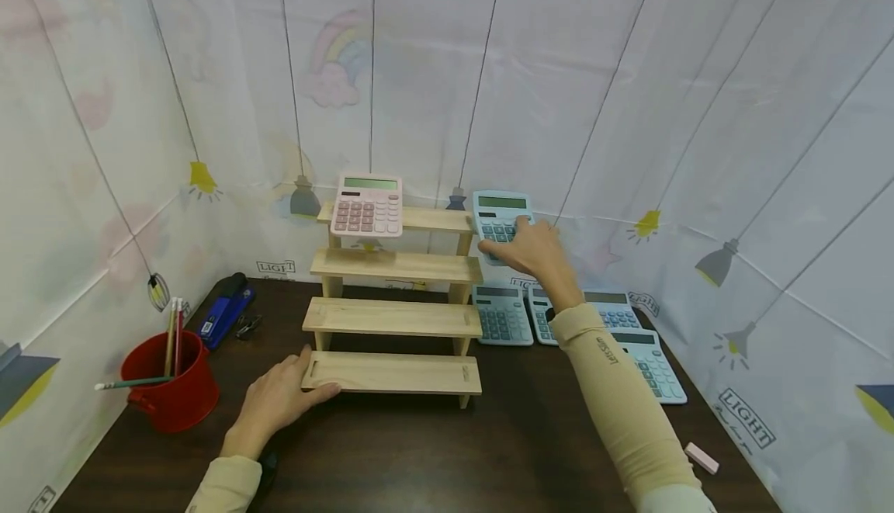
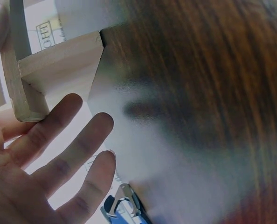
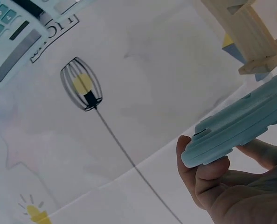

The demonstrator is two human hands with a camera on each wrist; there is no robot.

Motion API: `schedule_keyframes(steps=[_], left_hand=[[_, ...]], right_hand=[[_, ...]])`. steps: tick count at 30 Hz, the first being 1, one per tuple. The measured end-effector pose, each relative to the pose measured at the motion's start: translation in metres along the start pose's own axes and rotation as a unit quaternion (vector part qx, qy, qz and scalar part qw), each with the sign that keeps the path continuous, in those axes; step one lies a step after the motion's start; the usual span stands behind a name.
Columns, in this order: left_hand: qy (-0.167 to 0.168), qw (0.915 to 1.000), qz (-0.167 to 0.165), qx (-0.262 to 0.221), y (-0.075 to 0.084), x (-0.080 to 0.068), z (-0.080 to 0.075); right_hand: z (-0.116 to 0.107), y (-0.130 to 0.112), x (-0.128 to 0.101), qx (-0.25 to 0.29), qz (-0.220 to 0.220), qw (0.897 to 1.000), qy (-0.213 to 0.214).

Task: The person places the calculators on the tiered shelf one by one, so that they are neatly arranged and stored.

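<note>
Right hand (image 1: 536, 251): fingers and thumb are bent onto the lower part of a blue calculator (image 1: 501, 204), gripping it firmly. The calculator is in the air, its body reaching up and away beyond the fingers, display end uppermost and keys towards the person. It stands just beside the right end of the top step of a wooden rack (image 1: 396, 317); whether the two touch, I cannot tell.

Left hand (image 1: 275, 395): spread, with fingers largely straight. The thumb rests at the front edge of the rack's lowest step and the other fingers lie about its left end; the hand is well apart from the blue calculator.

Surroundings: a pink calculator (image 1: 383, 207) leans back on the left of the top step. On the dark table (image 1: 419, 459), below the raised calculator and right of the rack, lie further blue calculators (image 1: 501, 317), partly hidden by the right forearm. A red mug (image 1: 187, 398) with pencils and a blue stapler (image 1: 225, 316) are to the rack's left.
</note>
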State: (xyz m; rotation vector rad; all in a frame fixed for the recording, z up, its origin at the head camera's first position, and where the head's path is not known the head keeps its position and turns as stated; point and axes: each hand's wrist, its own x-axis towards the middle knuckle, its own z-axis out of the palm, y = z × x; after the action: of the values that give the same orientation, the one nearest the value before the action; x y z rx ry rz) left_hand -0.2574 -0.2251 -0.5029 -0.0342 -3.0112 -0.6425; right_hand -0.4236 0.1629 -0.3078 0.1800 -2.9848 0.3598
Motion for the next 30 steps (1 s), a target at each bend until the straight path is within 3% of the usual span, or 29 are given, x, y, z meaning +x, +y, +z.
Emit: schedule_keyframes(steps=[16, 30], left_hand=[[0.003, 1.0000, -0.003, 0.002, 0.001, 0.000, 0.000], [0.000, 1.0000, -0.009, -0.002, 0.000, 0.000, 0.001]], right_hand=[[0.008, -0.043, 0.026, -0.061, -0.020, 0.998, 0.000], [0.020, -0.039, 0.031, 0.015, -0.062, 0.998, 0.015]])
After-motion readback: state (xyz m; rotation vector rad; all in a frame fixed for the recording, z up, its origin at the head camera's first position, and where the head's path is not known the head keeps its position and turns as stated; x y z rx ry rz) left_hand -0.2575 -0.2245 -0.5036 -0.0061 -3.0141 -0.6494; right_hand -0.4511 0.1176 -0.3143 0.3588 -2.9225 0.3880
